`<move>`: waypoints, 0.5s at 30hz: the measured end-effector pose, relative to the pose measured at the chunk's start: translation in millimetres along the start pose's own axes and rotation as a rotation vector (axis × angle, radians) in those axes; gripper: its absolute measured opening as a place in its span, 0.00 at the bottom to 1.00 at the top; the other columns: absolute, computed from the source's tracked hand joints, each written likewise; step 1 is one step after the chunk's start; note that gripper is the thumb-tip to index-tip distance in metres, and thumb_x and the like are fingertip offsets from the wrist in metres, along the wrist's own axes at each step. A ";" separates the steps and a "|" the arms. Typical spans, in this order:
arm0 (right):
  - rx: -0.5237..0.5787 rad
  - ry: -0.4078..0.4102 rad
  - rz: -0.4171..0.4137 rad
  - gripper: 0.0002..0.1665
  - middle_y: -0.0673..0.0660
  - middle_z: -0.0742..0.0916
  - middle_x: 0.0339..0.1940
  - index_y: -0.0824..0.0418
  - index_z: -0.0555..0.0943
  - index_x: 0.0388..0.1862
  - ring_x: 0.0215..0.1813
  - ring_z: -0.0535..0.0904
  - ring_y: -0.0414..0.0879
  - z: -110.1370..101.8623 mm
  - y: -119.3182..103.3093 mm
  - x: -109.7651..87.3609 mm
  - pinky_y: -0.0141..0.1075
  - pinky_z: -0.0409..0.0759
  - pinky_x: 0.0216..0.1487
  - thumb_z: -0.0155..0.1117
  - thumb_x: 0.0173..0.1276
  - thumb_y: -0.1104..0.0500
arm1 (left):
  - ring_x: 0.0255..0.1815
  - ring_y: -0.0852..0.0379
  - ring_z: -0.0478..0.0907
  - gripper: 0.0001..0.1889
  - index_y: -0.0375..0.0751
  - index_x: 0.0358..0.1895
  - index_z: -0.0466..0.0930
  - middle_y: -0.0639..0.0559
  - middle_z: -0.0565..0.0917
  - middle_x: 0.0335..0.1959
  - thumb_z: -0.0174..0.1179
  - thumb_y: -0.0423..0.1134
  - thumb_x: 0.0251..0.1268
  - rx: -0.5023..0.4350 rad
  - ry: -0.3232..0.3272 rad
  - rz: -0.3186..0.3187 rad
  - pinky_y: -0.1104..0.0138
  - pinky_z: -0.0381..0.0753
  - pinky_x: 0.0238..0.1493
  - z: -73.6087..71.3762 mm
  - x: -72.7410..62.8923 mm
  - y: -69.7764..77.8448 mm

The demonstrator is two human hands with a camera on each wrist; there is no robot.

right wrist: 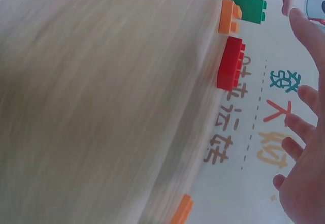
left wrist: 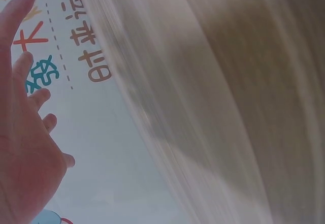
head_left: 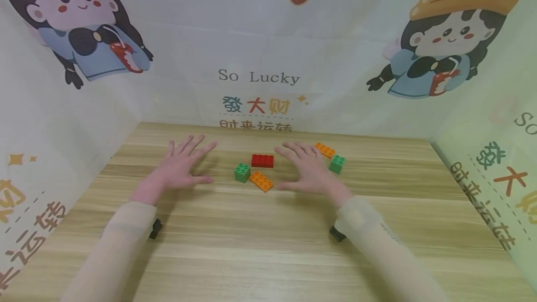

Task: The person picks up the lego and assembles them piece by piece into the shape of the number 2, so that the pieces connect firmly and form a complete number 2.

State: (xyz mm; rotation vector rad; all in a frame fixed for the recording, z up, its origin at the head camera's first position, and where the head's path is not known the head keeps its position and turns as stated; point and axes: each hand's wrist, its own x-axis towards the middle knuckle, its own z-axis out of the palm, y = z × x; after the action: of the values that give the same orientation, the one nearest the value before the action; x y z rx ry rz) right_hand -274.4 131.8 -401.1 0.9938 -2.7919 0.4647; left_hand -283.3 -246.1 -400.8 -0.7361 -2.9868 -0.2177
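Note:
My left hand (head_left: 181, 168) hovers over the table left of the bricks, fingers spread and holding nothing. On the other side, my right hand (head_left: 308, 169) is spread in the same way, its palm also bare. Between them lie a red brick (head_left: 262, 161), a green brick (head_left: 242, 173) and a flat orange brick (head_left: 261, 181); the green one stands close beside the orange one. Beyond the right hand, a second orange brick (head_left: 325, 150) sits by a second green brick (head_left: 337, 164). In the right wrist view, the red brick (right wrist: 231, 63) shows studs along one side.
The wood-grain table (head_left: 243, 246) meets a printed cloth backdrop (head_left: 251, 36) at its far edge, and cloth also rises at both sides. Dark wrist-worn pieces show under the left sleeve (head_left: 126, 227) and the right sleeve (head_left: 369, 227).

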 end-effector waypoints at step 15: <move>0.078 -0.144 0.042 0.51 0.54 0.66 0.78 0.46 0.61 0.78 0.78 0.57 0.55 20.5 -18.4 13.8 0.60 0.50 0.78 0.70 0.59 0.35 | 0.81 0.30 0.38 0.50 0.58 0.80 0.47 0.40 0.44 0.82 0.65 0.62 0.58 -0.029 0.007 0.032 0.27 0.32 0.72 5.5 4.4 3.9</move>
State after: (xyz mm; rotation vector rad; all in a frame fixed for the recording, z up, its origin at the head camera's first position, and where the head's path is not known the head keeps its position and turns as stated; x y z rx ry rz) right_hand -274.0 103.3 -412.7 1.0239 -2.9480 0.5313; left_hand -285.5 -239.9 -405.4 -0.7844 -2.9686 -0.2622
